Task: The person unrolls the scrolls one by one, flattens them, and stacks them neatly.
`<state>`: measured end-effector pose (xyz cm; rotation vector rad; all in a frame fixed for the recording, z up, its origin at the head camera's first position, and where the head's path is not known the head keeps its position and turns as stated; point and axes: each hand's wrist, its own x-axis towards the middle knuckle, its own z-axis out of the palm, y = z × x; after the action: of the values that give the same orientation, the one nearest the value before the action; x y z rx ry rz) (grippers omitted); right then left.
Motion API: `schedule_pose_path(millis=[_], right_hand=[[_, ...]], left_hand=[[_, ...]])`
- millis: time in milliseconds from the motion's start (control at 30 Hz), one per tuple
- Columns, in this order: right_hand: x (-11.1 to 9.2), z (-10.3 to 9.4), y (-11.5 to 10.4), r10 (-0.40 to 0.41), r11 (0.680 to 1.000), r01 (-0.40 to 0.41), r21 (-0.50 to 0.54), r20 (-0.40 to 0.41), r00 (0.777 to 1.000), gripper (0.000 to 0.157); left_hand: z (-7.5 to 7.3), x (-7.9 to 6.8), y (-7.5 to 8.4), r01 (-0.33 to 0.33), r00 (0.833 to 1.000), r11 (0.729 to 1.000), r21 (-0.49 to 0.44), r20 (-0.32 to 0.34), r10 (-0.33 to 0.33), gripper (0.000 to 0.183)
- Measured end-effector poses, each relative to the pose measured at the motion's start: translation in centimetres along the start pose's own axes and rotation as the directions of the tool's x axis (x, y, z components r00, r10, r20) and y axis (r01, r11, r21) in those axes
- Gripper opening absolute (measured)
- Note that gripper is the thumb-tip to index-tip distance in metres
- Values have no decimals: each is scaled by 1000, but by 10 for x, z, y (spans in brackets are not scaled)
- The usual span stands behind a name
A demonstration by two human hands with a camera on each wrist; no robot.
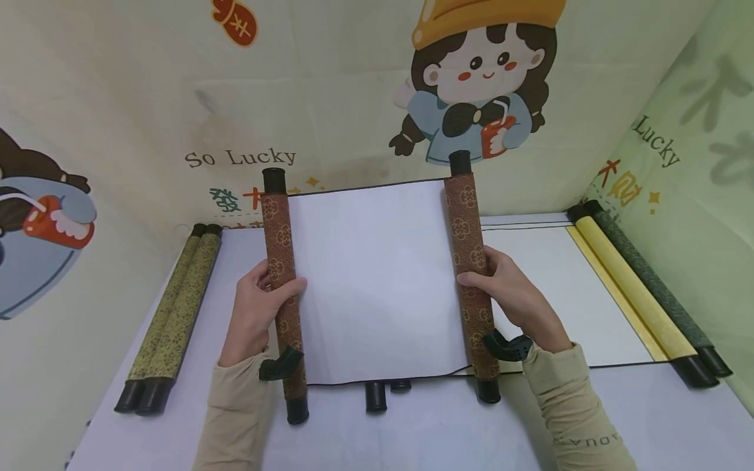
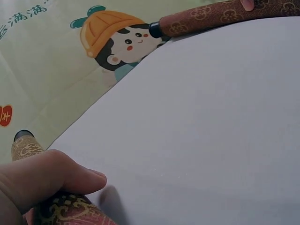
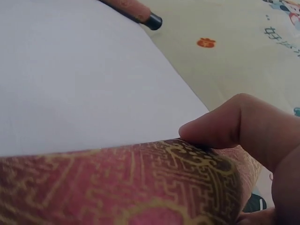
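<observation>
A scroll is held up, partly unrolled, its white blank sheet [image 1: 371, 281] stretched between two reddish-brown rolls with gold flower patterns and black end caps. My left hand [image 1: 254, 313] grips the left roll [image 1: 277, 242] around its middle, thumb across the front. On the other side my right hand [image 1: 523, 297] holds the right roll [image 1: 468, 222], its thumb over the front and the fingers mostly hidden behind. In the left wrist view the left thumb [image 2: 70, 176] lies over the roll at the sheet's edge. The right thumb [image 3: 215, 129] presses on the patterned roll [image 3: 117, 183] in the right wrist view.
Two yellow-green patterned rolls [image 1: 171, 320] lie side by side at the table's left. At the right are a yellow roll [image 1: 636, 284] and a dark green roll [image 1: 660, 281], with white paper [image 1: 548, 288] spread beside them. Black end caps [image 1: 376, 398] poke out below the held sheet.
</observation>
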<state>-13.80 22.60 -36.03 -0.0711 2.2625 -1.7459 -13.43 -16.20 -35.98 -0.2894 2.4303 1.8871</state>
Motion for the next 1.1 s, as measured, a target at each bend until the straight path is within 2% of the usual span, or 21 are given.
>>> schedule_pose_path(millis=[100, 367, 600, 833, 1100], right_hand=[[0, -2, 1, 7, 1000, -7, 3, 3, 1000, 76], [1, -8, 3, 23, 998, -24, 50, 17, 1000, 73], [1, -11, 4, 30, 997, -31, 74, 23, 999, 70], [3, -10, 7, 77, 996, -77, 50, 1, 997, 80], [1, -18, 7, 22, 1000, -21, 14, -25, 999, 82]], left_hand=[[-3, 0, 0, 10, 1000, 1000, 8, -18, -10, 81], [-7, 0, 0, -5, 1000, 1000, -5, -23, 5, 75], [-8, -1, 1, 30, 999, 999, -23, -29, -30, 80], [-6, -2, 2, 26, 999, 1000, -13, -31, -26, 76], [-11, -1, 1, 25, 998, 1000, 10, -53, -24, 79]])
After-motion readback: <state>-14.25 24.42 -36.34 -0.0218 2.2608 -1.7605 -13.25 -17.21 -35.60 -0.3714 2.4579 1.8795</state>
